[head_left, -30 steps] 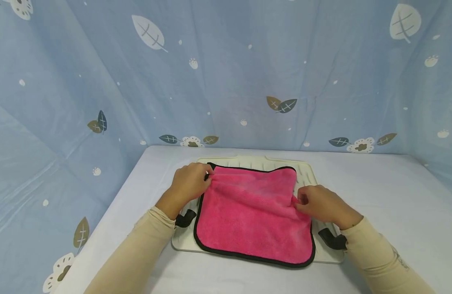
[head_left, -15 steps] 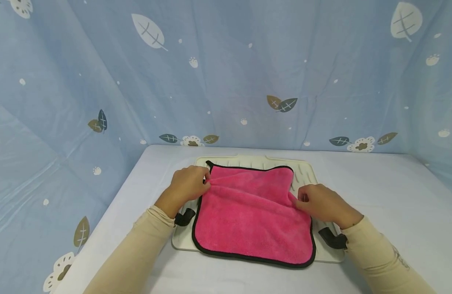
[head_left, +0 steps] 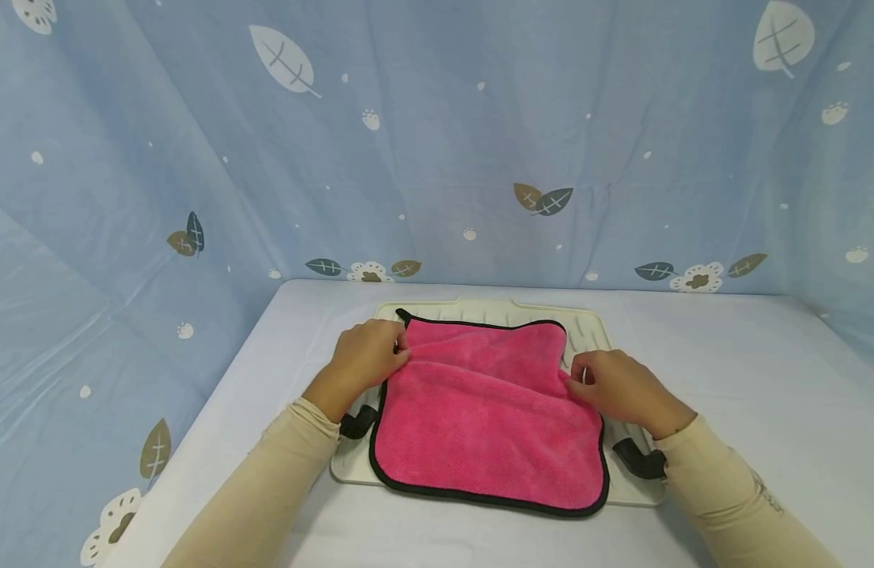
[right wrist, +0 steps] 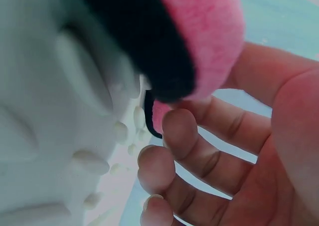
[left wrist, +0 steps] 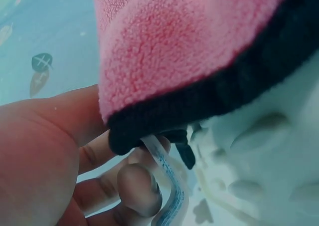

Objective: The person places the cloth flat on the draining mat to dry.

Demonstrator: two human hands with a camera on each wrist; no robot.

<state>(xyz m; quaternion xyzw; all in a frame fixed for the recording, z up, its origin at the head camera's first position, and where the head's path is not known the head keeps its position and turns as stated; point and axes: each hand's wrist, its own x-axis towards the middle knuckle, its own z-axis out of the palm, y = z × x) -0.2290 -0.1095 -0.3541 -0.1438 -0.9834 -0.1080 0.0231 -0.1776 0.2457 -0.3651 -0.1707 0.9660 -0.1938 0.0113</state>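
A pink plush cloth point(head_left: 487, 442) with black edging lies spread in the middle of the head view, a raised fold running across its upper half. My left hand point(head_left: 366, 351) pinches its left edge near the far corner; in the left wrist view a clear strip point(left wrist: 172, 183) with blue print hangs below the edging, beside the fingers. On the opposite side my right hand point(head_left: 621, 386) pinches the right edge between thumb and fingers, the other fingers loosely curled under it in the right wrist view. Beneath the cloth is a cream ribbed tray point(head_left: 589, 331), mostly covered.
The tray rests on a white-covered table point(head_left: 735, 363). A blue curtain point(head_left: 437, 142) with leaf prints stands behind and along both sides. Black curved pieces point(head_left: 639, 459) sit at both wrists over the tray's sides.
The cloth's far edge has shifted slightly left and the fold between the hands has flattened a little. Both hands keep their hold and have barely moved.
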